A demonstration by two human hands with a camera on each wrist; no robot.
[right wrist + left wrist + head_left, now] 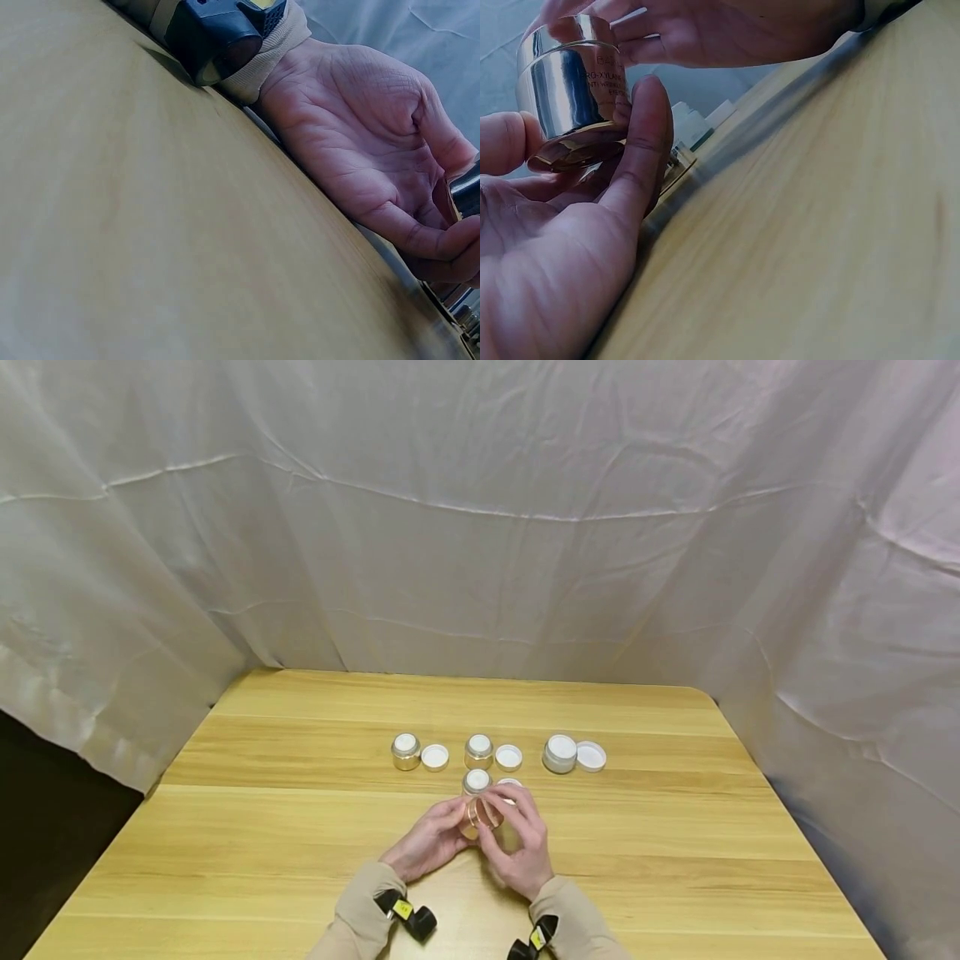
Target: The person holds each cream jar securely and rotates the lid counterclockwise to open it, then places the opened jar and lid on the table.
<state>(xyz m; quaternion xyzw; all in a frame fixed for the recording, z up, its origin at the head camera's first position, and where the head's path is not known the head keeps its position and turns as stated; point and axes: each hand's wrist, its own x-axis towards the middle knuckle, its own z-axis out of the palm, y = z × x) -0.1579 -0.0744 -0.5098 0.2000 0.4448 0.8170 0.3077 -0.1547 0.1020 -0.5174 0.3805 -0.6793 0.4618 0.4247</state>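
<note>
In the head view my left hand [429, 845] grips a shiny gold cream jar [471, 828] above the near middle of the table. Thumb and fingers hold it low on its sides, and dark printed lettering shows on the jar [574, 86] in the left wrist view. My right hand [522, 847] comes from the other side, its curled fingers and thumb round the gold lid [486, 812] at the top. Most of the jar lies outside the right wrist view, beyond the right hand [360, 135]. Just past the hands stands an open jar [477, 780], its white lid [510, 783] partly hidden by right fingers.
Farther back, in a row, stand an open gold jar [406, 752] with a white-lined lid [435, 757], another gold jar [478, 752] with its lid [508, 757], and a frosted jar [559, 754] beside its lid [592, 757]. A grey curtain [480, 568] surrounds the wooden table [262, 827].
</note>
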